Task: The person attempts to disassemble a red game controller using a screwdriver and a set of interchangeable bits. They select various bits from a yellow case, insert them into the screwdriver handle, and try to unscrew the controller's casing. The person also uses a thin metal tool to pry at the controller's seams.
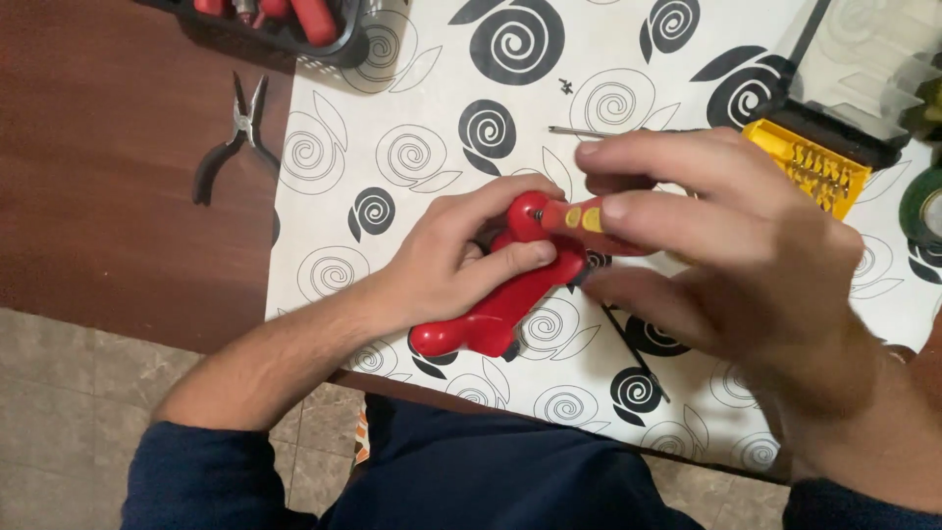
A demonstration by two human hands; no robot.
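Hands together on a glossy red plastic toy (496,309): our left hand (461,260) clamps it steady while our right hand (746,285) grips a red-and-yellow-handled screwdriver (589,221) against its screw.

Two hands at centre, one red toy (491,314), one pair of pliers (234,137) at ten o'clock, one yellow bit case (810,162) at two o'clock.

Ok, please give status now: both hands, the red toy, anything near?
Left hand grips red plastic toy on patterned cloth. Right hand holds red-yellow part against it. Pliers lie apart, left.
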